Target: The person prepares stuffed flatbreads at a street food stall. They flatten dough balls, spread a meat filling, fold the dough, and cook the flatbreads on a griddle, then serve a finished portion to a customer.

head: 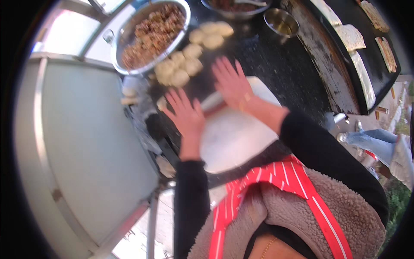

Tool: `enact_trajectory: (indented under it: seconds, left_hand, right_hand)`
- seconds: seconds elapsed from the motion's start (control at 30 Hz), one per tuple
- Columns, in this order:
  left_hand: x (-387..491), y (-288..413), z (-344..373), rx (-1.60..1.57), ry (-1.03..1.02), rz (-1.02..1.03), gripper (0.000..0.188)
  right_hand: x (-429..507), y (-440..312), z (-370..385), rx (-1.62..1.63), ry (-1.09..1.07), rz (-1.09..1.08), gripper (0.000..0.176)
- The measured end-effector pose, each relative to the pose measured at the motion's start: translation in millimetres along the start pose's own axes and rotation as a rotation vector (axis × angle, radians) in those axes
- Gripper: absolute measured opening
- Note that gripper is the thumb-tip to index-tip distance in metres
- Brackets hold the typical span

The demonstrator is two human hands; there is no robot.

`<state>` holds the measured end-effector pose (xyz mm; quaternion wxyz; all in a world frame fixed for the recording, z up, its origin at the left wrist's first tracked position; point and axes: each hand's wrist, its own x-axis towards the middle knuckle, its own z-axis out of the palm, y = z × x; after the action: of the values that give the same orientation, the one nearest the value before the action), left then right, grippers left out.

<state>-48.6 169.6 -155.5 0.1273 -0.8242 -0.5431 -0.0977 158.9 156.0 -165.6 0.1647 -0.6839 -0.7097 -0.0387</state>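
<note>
My left hand lies palm down with its fingers spread, over the left end of a thin reddish-brown stick that looks like a rolling pin. Over the stick's far end is my right hand, flat too and slightly blurred. Both palms seem to press on the stick; neither hand's fingers wrap around it. Beneath is a white board. A pale sheet, perhaps dough, shows beside the stick, too blurred to tell. Just beyond my fingertips sit several oiled dough pieces, with another cluster of dough farther back.
A large metal bowl of minced filling stands back left. Behind are a second bowl with a spoon and a metal cup of oil. Flatbreads lie on a dark griddle at right. A person's jeans-clad leg shows beyond.
</note>
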Motion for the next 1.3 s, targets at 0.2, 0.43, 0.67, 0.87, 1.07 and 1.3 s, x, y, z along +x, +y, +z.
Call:
enact_trajectory:
  seconds: [0.2, 0.43, 0.67, 0.87, 1.07, 1.3]
  left_hand:
    - [-122.2, 15.6, -72.1, -0.416, -0.369, -0.012, 0.054]
    - [-105.1, -3.3, -73.9, -0.516, 0.036, -0.212, 0.049]
    - [-110.2, -8.0, -70.5, -0.568, -0.056, -0.253, 0.043]
    - [-118.6, -10.1, -66.8, -0.631, -0.063, -0.366, 0.039]
    - [-119.9, -15.2, -79.5, -0.699, -0.037, -0.436, 0.033]
    - [-119.3, -17.5, -80.9, -0.753, 0.019, -0.545, 0.031]
  right_hand:
    - [-119.1, -8.8, -25.9, 0.313, -0.257, -0.338, 0.036]
    - [-6.5, 24.7, 5.6, 0.43, 0.069, -0.341, 0.034]
    - [105.9, 30.8, -29.5, 0.511, 0.283, -0.359, 0.028]
    - [213.5, 20.6, -43.8, 0.05, 0.129, -0.129, 0.021]
    - [246.5, 14.2, -80.1, -0.151, -0.285, -0.375, 0.019]
    - [241.4, -12.5, -76.0, 0.007, -0.221, -0.173, 0.035]
